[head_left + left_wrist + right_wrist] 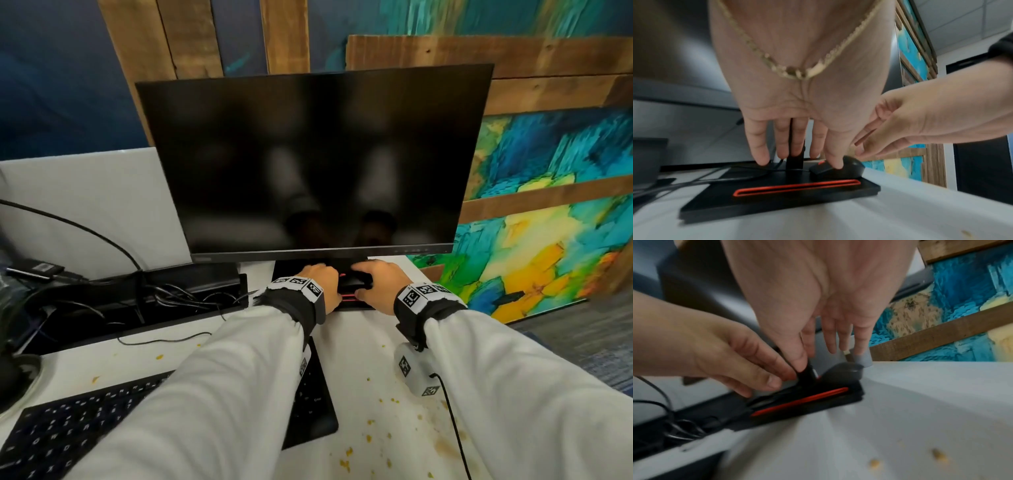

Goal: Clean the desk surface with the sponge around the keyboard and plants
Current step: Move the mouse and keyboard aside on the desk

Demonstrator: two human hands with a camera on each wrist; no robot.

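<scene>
hands reach over mouse on monitor base.

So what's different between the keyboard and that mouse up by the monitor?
The keyboard is long, flat and covered in keys; the mouse is small and rounded. The keyboard lies on the white desk near the person, under a sleeve, while the mouse sits on the monitor base with both hands around it. Both are black.

Only "Enter" reads, faintly, on a key of the black keyboard; other key legends blur.
</scene>
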